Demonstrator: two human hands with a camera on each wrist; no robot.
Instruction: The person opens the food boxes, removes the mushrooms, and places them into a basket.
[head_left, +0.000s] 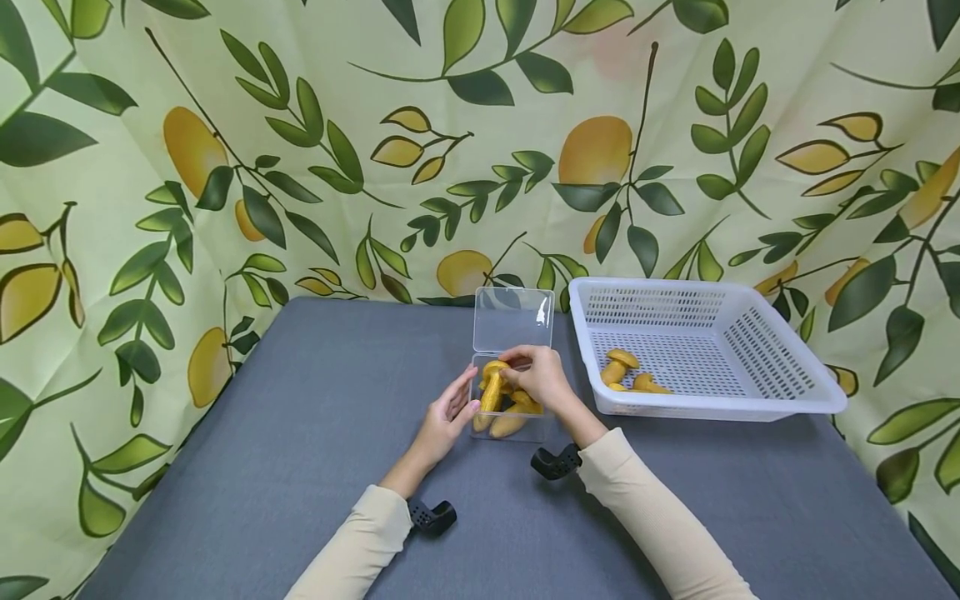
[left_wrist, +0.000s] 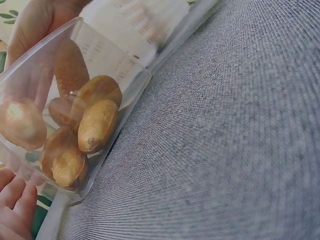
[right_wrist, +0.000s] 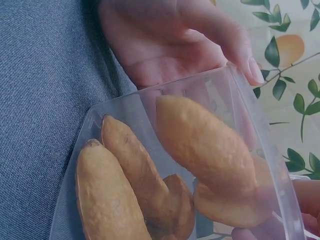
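Note:
A clear plastic box [head_left: 543,427] with its lid [head_left: 513,321] raised stands on the table, holding several yellow-brown mushrooms [left_wrist: 97,125]. My right hand [head_left: 538,377] reaches into the box from the right and pinches one mushroom [right_wrist: 200,137] by its cap; its stem slants up inside the box in the right wrist view. Along the box's left wall lies my left hand [head_left: 444,423], fingers fairly straight, thumb near the rim. Other mushrooms [right_wrist: 107,195] lie at the bottom of the box.
To the right of the box sits a white perforated basket [head_left: 712,406] with a few more mushrooms [head_left: 618,365] in its near left corner. Both stand on a grey cloth-covered table [head_left: 360,367]. Behind it hangs a leaf-and-fruit patterned curtain [head_left: 315,225].

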